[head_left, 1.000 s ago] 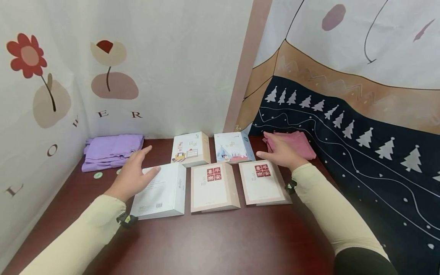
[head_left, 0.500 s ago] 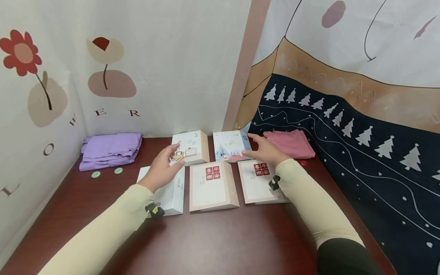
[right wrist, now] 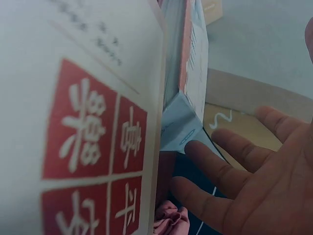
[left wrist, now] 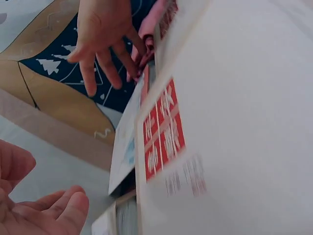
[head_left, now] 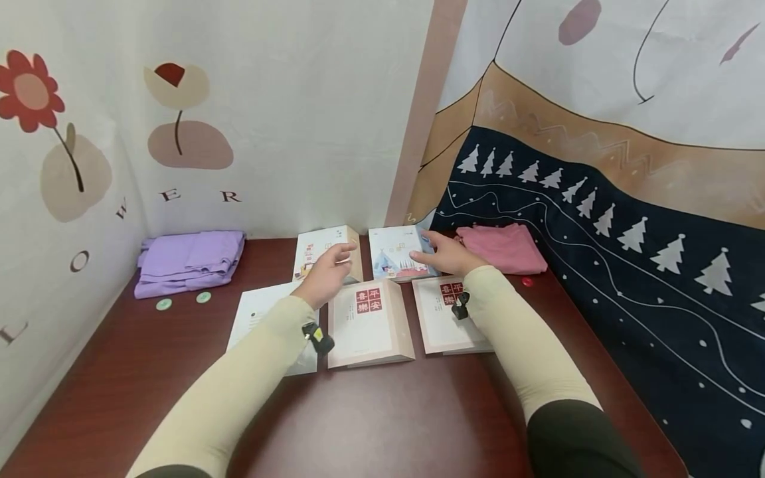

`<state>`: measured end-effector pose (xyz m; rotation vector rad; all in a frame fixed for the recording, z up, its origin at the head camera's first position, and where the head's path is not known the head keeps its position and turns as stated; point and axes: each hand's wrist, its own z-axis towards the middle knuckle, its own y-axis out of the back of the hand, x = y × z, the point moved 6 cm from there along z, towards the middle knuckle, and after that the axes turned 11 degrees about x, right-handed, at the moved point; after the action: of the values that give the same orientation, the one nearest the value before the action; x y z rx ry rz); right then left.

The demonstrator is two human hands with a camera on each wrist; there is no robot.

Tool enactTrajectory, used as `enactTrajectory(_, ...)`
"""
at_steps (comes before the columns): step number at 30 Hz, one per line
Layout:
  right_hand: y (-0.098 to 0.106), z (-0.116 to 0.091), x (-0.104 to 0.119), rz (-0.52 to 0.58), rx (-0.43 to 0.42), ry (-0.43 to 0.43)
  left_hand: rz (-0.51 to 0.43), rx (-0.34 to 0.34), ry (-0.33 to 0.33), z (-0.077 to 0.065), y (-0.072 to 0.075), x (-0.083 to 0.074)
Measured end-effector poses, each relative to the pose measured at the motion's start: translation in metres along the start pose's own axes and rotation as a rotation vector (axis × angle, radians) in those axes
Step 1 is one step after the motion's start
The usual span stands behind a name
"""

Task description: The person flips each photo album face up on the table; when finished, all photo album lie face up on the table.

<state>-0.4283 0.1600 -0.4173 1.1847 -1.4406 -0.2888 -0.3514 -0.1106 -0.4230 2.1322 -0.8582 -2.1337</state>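
Note:
My left hand (head_left: 325,275) hovers over the near edge of a white book with a yellow and red drawing (head_left: 305,249), hiding part of it. Its fingers are loosely bent and hold nothing. My right hand (head_left: 449,255) is at the right side of a white and blue book with a tent drawing (head_left: 391,249). In the right wrist view its fingers (right wrist: 210,161) are spread beside the blue spine (right wrist: 182,125); whether they touch it I cannot tell. In front lie two books with red character squares, one in the middle (head_left: 358,338) and one at right (head_left: 439,332).
A white book (head_left: 248,312) lies under my left forearm. Folded purple cloth (head_left: 191,262) and two green buttons (head_left: 204,297) are at left. Folded pink cloth (head_left: 508,249) and a red button (head_left: 527,282) are at right. Printed fabric walls (head_left: 299,119) bound the table (head_left: 370,418).
My left hand has moved right, from over the front left book to the back left one. My right hand has moved left, from the pink cloth to the blue book's side.

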Motion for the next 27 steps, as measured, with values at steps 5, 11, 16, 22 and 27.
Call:
enactTrajectory(5, 0.001, 0.011, -0.002, 0.003, 0.015, -0.001, -0.047, 0.027, 0.044, 0.027, -0.016, -0.002)
enactTrajectory(11, 0.000, 0.020, -0.009, 0.030, 0.031, -0.002, -0.044, 0.039, 0.096, 0.054, -0.027, -0.002)
enactTrajectory(16, 0.001, 0.024, -0.015, 0.025, 0.069, -0.020, 0.058, 0.096, 0.137, 0.068, -0.033, 0.002)
enactTrajectory(22, 0.005, 0.026, -0.015, -0.017, 0.066, -0.041, 0.111, 0.165, 0.196, 0.080, -0.037, 0.009)
enactTrajectory(27, 0.004, 0.030, -0.018, -0.029, 0.072, -0.101, 0.114, 0.141, 0.208, 0.086, -0.035, 0.012)
